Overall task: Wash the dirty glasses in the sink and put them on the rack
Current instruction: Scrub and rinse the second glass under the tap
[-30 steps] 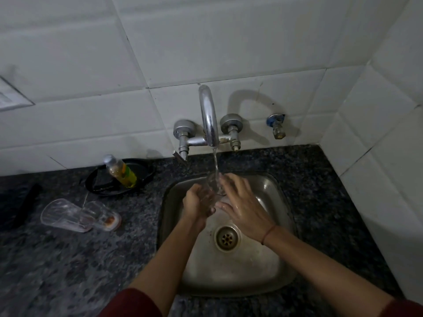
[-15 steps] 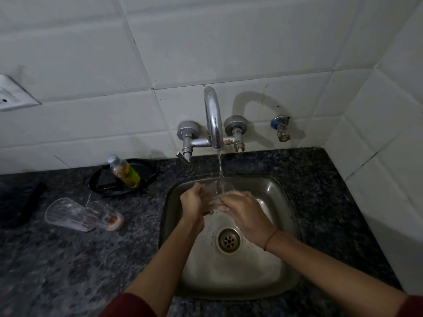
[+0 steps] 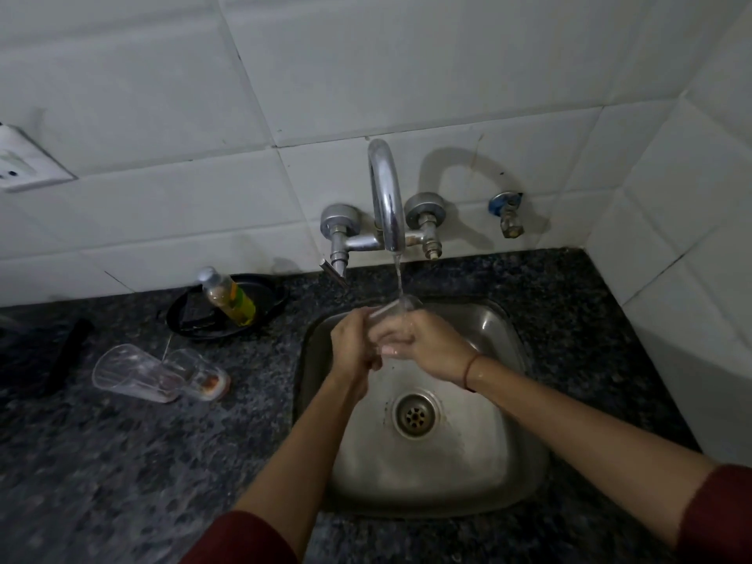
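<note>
Sink (image 3: 504,462) brushed steel; tap (image 3: 384,197) glossy chrome; counter (image 3: 122,462) speckled stone; clr glass (image 3: 401,305).

The left forearm (image 3: 293,449) and right forearm (image 3: 569,417) are reaching forward, bare, out of dark red sleeves (image 3: 244,539) and converging at mid-view. The left hand (image 3: 353,344) is curling its fingers in a fist-like grip around a clear glass (image 3: 396,306). The right hand (image 3: 425,339), back upward, is wrapping its fingers over the same glass and touching the left hand. A thin red band (image 3: 470,368) is circling the right wrist.
</note>
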